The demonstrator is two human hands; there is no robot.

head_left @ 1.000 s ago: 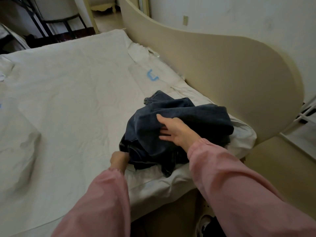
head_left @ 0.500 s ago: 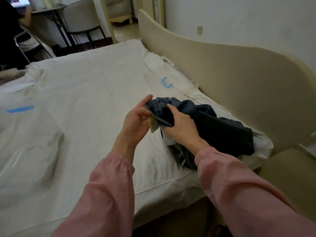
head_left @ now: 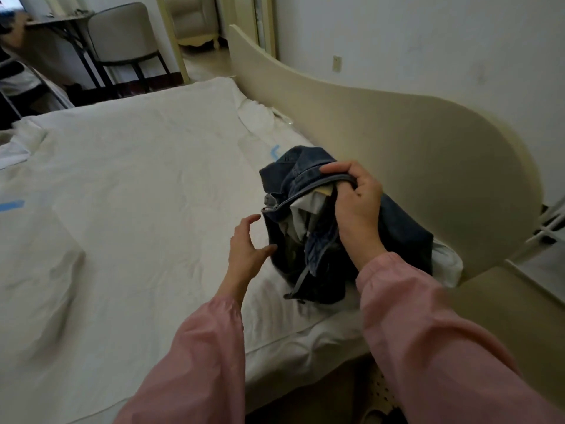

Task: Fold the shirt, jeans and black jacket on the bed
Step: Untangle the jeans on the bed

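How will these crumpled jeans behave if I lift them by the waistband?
Probably floppy: the jeans sag in folds below where the right hand grips the waistband. Likely fairly heavy for cloth, since the denim looks thick. They should drag rather than slide on the wrinkled bed sheet.

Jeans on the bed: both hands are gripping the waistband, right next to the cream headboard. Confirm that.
Not quite. Only the right hand grips the waistband of the jeans. The left hand is open beside them, fingers spread, gripping nothing, as the head view shows. The rest holds: the jeans are on the bed, next to the cream headboard.
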